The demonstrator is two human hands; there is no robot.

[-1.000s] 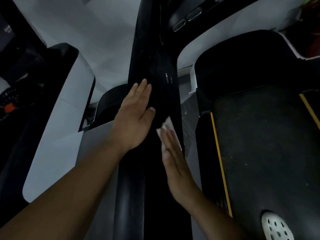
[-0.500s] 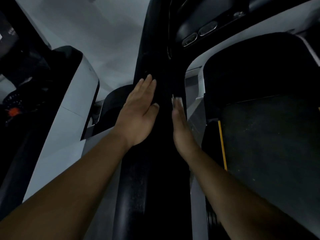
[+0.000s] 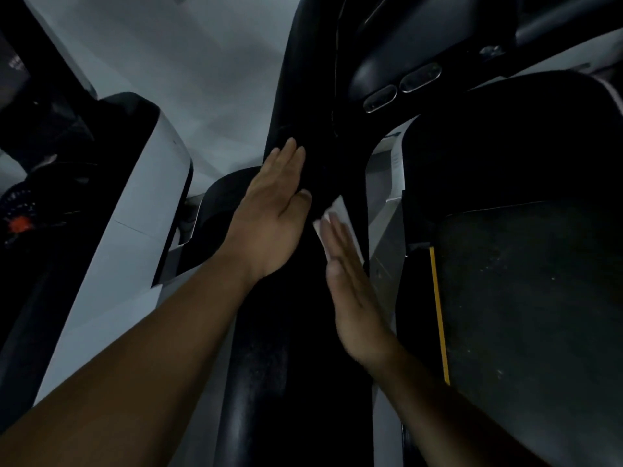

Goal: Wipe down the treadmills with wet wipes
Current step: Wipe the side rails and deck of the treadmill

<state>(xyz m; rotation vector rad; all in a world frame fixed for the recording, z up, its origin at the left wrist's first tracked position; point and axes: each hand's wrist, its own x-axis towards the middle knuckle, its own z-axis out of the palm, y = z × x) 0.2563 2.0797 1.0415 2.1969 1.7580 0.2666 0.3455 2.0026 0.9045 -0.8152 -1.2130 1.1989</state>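
Your right hand point(image 3: 354, 298) pressed a white wet wipe point(image 3: 338, 215) flat against the black upright point(image 3: 323, 332). Your left hand point(image 3: 273, 214) lay flat beside it.

Pale grey floor point(image 3: 209, 62) up top; small orange-red spot point(image 3: 18, 225) in the dark, far left.

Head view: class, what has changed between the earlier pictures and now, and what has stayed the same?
The right hand, pressing a folded white wet wipe flat against the glossy black treadmill upright, slid up and has now come back down; more wipe shows. The left hand stayed flat on the upright's other side.
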